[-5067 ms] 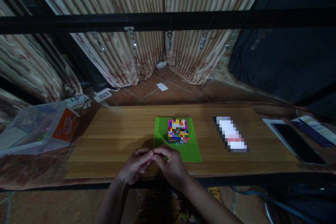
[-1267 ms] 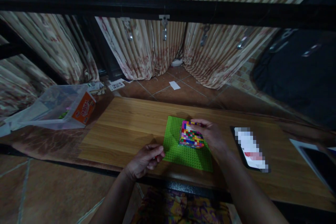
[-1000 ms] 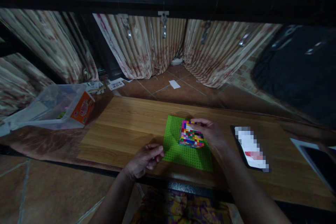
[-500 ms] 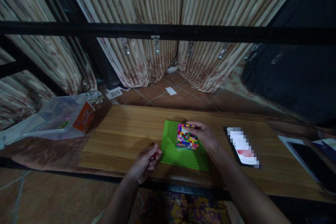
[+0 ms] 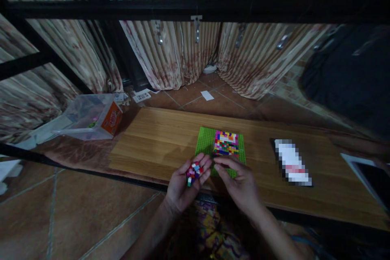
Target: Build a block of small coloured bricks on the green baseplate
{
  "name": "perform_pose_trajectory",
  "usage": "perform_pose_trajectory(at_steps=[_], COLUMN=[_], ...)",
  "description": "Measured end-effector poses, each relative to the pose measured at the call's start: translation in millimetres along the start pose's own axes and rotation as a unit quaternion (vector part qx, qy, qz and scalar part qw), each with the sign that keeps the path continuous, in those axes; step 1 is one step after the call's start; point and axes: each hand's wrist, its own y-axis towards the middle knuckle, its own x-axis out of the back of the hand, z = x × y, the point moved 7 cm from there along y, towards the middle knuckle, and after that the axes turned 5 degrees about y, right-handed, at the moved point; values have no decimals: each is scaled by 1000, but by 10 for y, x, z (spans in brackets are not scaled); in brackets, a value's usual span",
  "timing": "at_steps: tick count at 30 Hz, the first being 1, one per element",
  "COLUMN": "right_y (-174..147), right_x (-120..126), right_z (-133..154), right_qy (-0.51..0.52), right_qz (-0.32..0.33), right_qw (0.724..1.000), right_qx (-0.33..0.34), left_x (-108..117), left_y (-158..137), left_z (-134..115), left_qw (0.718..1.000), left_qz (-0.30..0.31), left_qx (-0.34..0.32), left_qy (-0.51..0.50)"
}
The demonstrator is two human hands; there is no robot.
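My left hand (image 5: 180, 191) is turned palm up and cupped, with a small heap of toy building bricks (image 5: 195, 172) in red, white, blue, pink and green lying in it. Just to its right, my right hand (image 5: 242, 185) has thumb and forefinger brought together near the left fingertips; whatever they pinch, if anything, is too small to make out. Beyond both hands a multicoloured brick structure (image 5: 226, 143) stands on a green studded baseplate (image 5: 204, 140). The near part of the baseplate is partly hidden by my hands.
A wooden tabletop (image 5: 158, 138) carries the baseplate. On it to the right lies a phone (image 5: 292, 162) with a blurred screen, and a dark tablet-like device (image 5: 370, 178) is farther right. A clear plastic bin (image 5: 88, 118) with an orange label stands at the left. Curtains hang behind.
My right hand has left the brick structure and come back toward me beside my left. The left hand has turned from closed to palm up, showing the bricks. The view has shifted.
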Motion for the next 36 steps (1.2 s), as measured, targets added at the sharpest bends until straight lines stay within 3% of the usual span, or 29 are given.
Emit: perform_pose_trajectory(at_steps=[5,11,23,30,36], right_y=[-38,-105,-132,71,368], right_x=[-161,-265,-278,87,441], right_z=[126,92,14,0,-94], right_qy=[-71,-173,-183,-156,-236], right_qz=[57,72,57,-11,-64], right_qw=[995,981,980,987,968], right_qx=[50,41,51,46,56], left_x=[-32,-86,-78,75,134], left_y=[-1,18,92,95,134], left_z=[23,66,147,36,-208], left_qw=[999,999,1000,998,999], left_qz=[20,41,4,-67,-21], left_qx=[3,9,22,20,23], left_qy=[32,26,-8,-6,-10])
